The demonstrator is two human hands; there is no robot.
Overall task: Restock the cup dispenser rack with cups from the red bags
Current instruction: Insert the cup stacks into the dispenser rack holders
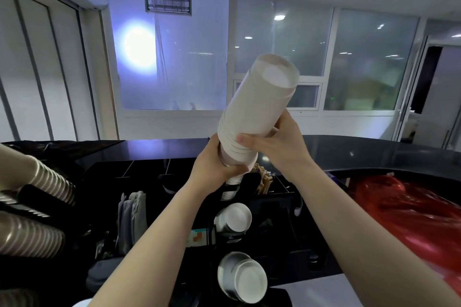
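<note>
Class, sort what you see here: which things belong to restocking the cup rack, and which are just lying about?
Belong to the job: stack of white cups, left hand, right hand, black dispenser rack, red bag.

Just lying about: wooden stirrers, grey napkins, wall-mounted insect trap.

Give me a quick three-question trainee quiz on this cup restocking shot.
1. True or false: both hands grip the stack of white paper cups.
2. Which side is the red plastic bag on? A) the person's left B) the person's right C) behind the window
3. Fill in: the stack tilts with its top end toward the person's ____.

Key: 1 true, the left hand holds its lower end and the right hand its side. 2 B. 3 right.
</note>
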